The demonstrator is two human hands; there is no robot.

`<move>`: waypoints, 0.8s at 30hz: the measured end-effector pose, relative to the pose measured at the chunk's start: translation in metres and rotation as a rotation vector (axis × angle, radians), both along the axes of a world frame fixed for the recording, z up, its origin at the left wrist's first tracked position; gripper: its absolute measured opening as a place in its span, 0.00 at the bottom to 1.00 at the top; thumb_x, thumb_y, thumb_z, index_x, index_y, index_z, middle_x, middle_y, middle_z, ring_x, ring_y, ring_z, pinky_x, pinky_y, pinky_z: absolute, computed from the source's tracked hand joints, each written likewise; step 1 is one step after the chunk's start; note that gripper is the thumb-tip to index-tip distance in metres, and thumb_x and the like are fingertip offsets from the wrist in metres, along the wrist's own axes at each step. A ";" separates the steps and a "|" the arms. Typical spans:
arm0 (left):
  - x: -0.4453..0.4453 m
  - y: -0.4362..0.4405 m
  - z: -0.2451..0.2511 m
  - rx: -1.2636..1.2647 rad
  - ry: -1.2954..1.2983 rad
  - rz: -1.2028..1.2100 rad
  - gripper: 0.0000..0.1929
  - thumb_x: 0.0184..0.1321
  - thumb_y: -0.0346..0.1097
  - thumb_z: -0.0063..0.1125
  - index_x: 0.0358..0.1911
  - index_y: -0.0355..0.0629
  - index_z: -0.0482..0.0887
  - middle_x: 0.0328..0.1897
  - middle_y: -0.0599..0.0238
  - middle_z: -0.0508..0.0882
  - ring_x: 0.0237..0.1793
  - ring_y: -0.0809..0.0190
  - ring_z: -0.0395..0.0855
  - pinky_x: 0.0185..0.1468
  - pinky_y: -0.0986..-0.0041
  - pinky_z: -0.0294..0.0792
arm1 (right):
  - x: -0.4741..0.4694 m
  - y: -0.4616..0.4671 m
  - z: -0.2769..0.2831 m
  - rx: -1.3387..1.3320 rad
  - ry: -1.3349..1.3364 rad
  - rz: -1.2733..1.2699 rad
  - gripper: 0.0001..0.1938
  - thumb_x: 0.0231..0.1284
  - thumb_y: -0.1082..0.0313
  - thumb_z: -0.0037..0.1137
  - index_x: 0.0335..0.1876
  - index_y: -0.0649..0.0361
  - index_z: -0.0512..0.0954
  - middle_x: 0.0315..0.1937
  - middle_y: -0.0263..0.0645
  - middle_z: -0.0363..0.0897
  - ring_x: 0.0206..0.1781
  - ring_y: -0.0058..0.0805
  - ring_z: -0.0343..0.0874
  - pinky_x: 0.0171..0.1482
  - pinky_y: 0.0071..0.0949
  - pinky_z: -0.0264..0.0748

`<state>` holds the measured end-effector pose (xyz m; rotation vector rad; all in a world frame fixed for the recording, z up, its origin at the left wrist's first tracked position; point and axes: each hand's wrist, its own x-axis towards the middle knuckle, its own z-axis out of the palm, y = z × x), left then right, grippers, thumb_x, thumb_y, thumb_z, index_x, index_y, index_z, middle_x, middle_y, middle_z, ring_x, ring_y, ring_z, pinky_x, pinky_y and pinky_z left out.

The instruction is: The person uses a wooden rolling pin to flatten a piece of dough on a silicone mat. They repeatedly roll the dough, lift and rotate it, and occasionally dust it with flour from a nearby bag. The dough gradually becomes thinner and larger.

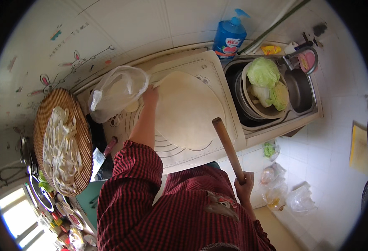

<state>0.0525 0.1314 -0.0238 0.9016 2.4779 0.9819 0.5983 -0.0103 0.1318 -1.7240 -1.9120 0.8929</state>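
A large, thin round sheet of dough (188,113) lies on a pale silicone pastry mat (231,138) printed with circles and rulers. My left hand (150,95) is at the sheet's upper left edge, touching it. The fingers are too small and partly hidden to show whether they pinch the dough. Just left of that hand, a clear plastic bag (119,91) rests on the mat with something pale inside. My right hand (245,185) grips the lower end of a wooden rolling pin (229,150), whose upper end overlaps the dough's lower right edge in view.
Cut noodles (61,150) lie on a ridged wooden board (85,157) at the left, beside a cleaver (99,158). A blue pump bottle (230,39) stands near the wall. Cabbage (262,73) fills a bowl (245,91) in the sink (300,91). Plastic bags (275,188) lie low at the right.
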 end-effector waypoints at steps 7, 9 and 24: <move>0.010 -0.087 0.056 -0.290 -0.300 -0.186 0.29 0.56 0.52 0.71 0.55 0.37 0.86 0.49 0.52 0.90 0.47 0.53 0.89 0.53 0.62 0.77 | 0.007 0.044 -0.002 -0.001 -0.019 0.200 0.14 0.45 0.77 0.62 0.41 0.63 0.75 0.38 0.45 0.72 0.40 0.45 0.74 0.42 0.40 0.72; 0.017 -0.115 0.059 -0.252 -0.394 -0.080 0.30 0.55 0.54 0.71 0.54 0.37 0.87 0.46 0.53 0.90 0.45 0.55 0.89 0.50 0.62 0.77 | 0.008 0.056 -0.005 -0.010 -0.027 0.237 0.15 0.45 0.77 0.62 0.41 0.63 0.75 0.38 0.46 0.72 0.40 0.45 0.74 0.42 0.40 0.72; 0.290 -0.197 0.064 0.587 -1.389 0.876 0.07 0.73 0.35 0.58 0.46 0.39 0.81 0.43 0.60 0.86 0.40 0.60 0.87 0.46 0.68 0.82 | 0.007 0.104 -0.025 -0.004 0.011 0.446 0.16 0.44 0.74 0.61 0.43 0.63 0.77 0.38 0.47 0.74 0.40 0.49 0.76 0.42 0.44 0.74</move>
